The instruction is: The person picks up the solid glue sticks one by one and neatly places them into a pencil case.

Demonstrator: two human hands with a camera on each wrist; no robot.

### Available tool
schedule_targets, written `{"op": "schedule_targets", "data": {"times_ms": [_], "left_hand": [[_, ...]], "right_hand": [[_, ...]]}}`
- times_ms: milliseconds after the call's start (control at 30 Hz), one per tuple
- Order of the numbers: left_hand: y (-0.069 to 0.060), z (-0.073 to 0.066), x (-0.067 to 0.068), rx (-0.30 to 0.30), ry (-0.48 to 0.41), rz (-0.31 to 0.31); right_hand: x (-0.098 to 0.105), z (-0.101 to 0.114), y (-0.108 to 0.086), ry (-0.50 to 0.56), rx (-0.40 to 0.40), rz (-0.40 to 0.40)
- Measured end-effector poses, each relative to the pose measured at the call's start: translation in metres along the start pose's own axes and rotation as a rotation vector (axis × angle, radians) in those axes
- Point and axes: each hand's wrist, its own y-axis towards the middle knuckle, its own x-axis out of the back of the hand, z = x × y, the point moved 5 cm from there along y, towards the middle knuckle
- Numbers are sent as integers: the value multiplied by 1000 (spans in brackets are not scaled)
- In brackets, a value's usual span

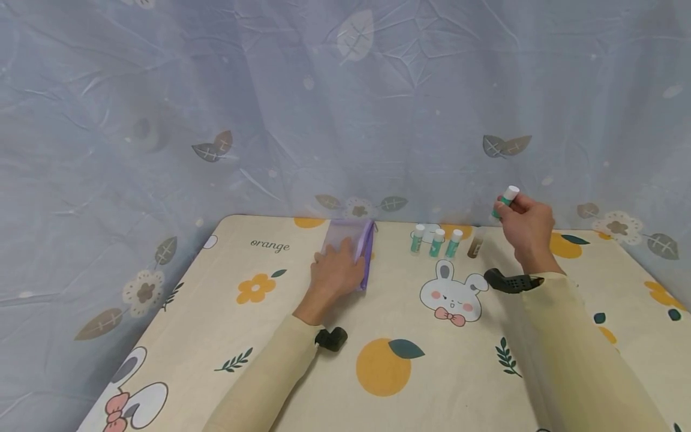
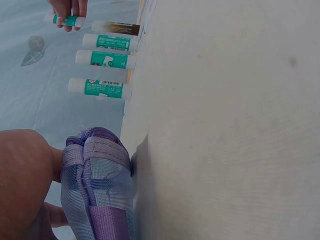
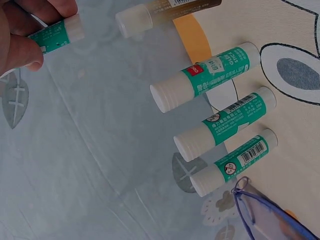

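My left hand rests, fingers spread, on a purple mesh zip pouch lying on the table. In the left wrist view the pouch lies between that hand and the tabletop. My right hand pinches a green glue stick with a white cap, held up above the table's back right. Three similar green glue sticks stand upright in a row between the hands. Beside them stands a brown tube with a clear cap, also seen in the right wrist view. The pouch's inside is hidden in the head view.
A cream cloth with printed fruit and rabbits covers the table. Right behind its back edge hangs a grey-blue curtain with leaf prints, which also runs along the left side.
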Motion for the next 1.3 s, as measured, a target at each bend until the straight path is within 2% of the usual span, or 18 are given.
{"op": "schedule_targets", "data": {"times_ms": [500, 867, 1033, 1300], "left_hand": [[-2, -2, -1, -3, 20, 2], [-1, -2, 0, 1, 38, 14], [0, -1, 1, 4, 54, -2], [0, -2, -3, 0, 46, 1]], "right_hand": [[-12, 6, -4, -4, 16, 1], [-27, 16, -11, 12, 47, 27], [-33, 23, -12, 13, 67, 45], [-44, 28, -16, -6, 59, 69]]}}
